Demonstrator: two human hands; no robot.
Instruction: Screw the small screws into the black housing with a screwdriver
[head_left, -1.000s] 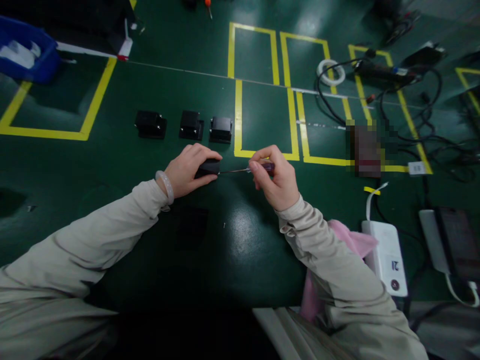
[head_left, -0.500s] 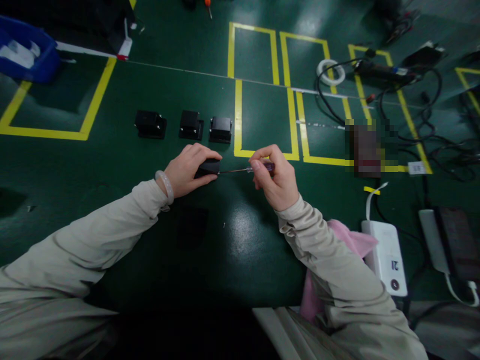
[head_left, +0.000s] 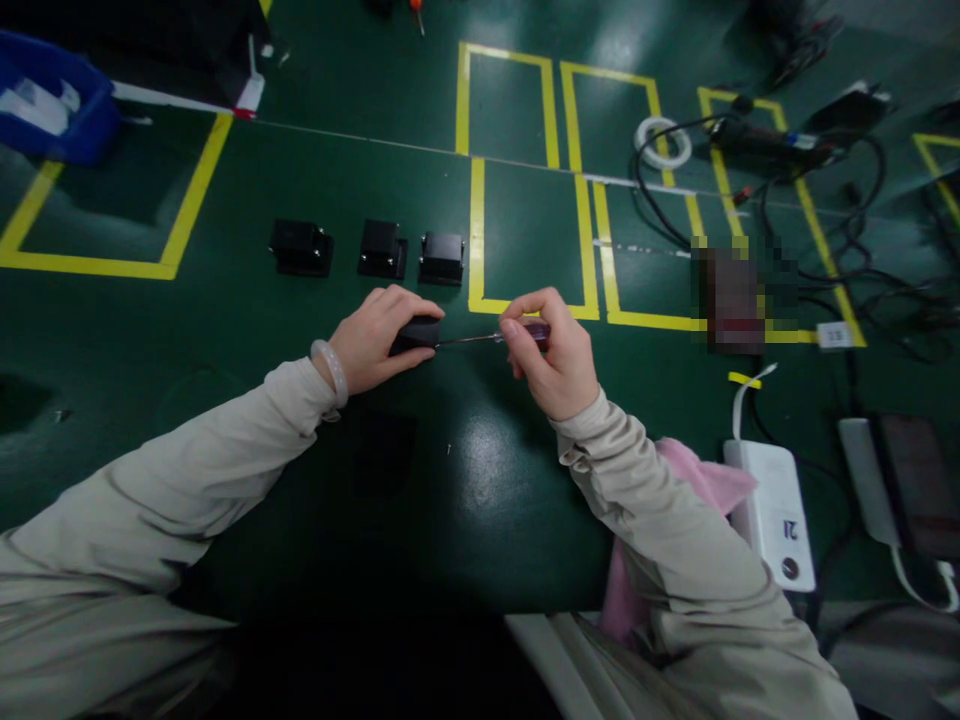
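My left hand [head_left: 373, 340] is wrapped round a small black block [head_left: 418, 333] that rests on the green table [head_left: 225, 330]. My right hand [head_left: 551, 358] pinches the dark handle of a thin screwdriver [head_left: 495, 338]. Its metal shaft lies level and its tip meets the block's right side. Three more black blocks [head_left: 382, 249] stand in a row just beyond my left hand.
Yellow tape rectangles [head_left: 529, 240] mark the table. A blue bin [head_left: 52, 95] sits far left. Tangled cables [head_left: 840, 200], a white tape roll [head_left: 661, 143] and a white power bank [head_left: 780, 510] fill the right side. Pink cloth [head_left: 697, 490] lies by my right sleeve.
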